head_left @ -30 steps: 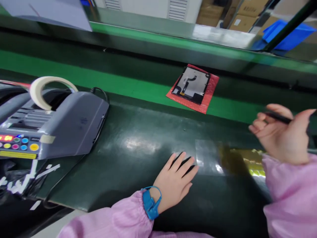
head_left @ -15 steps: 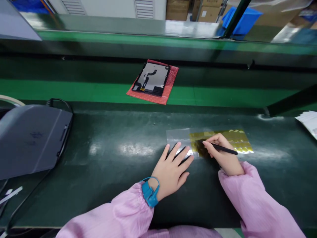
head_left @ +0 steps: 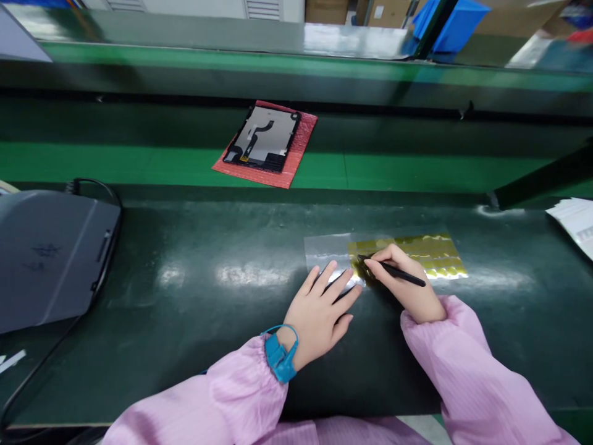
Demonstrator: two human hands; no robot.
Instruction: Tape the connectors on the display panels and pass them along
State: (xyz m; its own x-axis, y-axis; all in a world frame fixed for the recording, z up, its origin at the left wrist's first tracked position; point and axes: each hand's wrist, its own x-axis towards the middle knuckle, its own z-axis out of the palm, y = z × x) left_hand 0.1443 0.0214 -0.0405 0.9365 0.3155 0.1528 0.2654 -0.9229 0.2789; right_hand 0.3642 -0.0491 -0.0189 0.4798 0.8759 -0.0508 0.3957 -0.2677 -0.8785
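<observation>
Far left on the dark green bench [head_left: 185, 352]: grey plastic machine housing [head_left: 55, 259], black cable [head_left: 49, 352] beside it. Next, toward the back: flat black-framed silver panel [head_left: 271, 143] on a red bubble-wrap sheet [head_left: 299, 148]. Left hand [head_left: 317, 318], blue wrist strap [head_left: 279, 360] on, lies palm down, fingers spread, fingertips over the near edge of a clear plastic sheet [head_left: 327, 246] carrying amber film [head_left: 438, 248] to its right. Right hand [head_left: 419, 300] pinches a slim black pen-shaped tool [head_left: 403, 275], tip at amber's left end; contact unclear. Far right: white papers [head_left: 574, 222].
</observation>
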